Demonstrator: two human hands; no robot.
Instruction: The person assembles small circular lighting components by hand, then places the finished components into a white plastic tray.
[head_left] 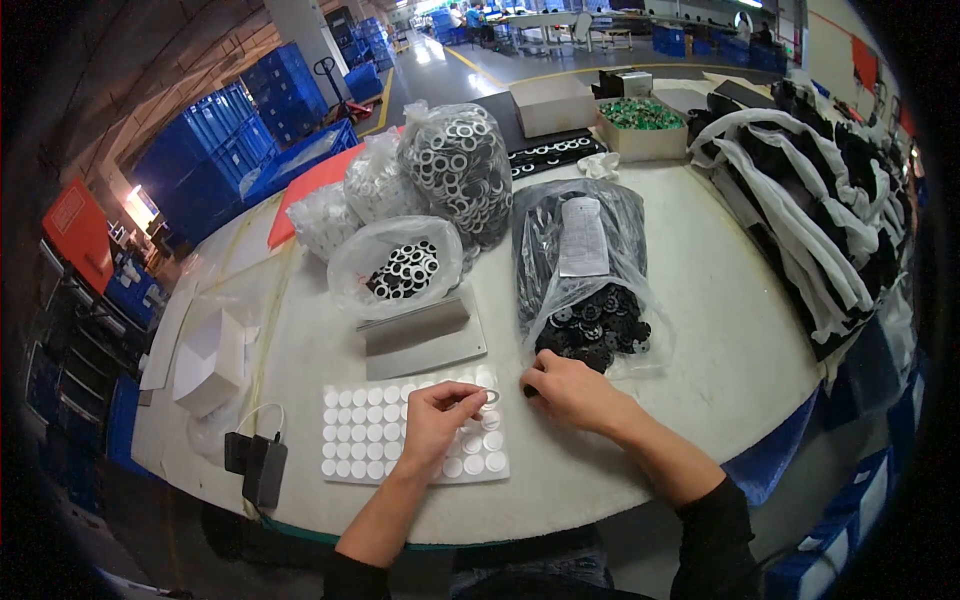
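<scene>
My left hand pinches a small pale ring between thumb and fingertips. It hangs over a sheet of white round pads laid out in rows. To its right, my right hand is closed, with a small black part showing at the fingertips; its exact shape is hidden. Just beyond that hand lies a clear bag, its mouth open toward me, with black toothed discs spilling inside the opening. A paper label lies on this bag.
Behind the sheet stands a bent grey metal plate. An open bag of black and white rings and a tall full bag sit beyond it. A white box and black adapter are left; black-and-white strips pile up right.
</scene>
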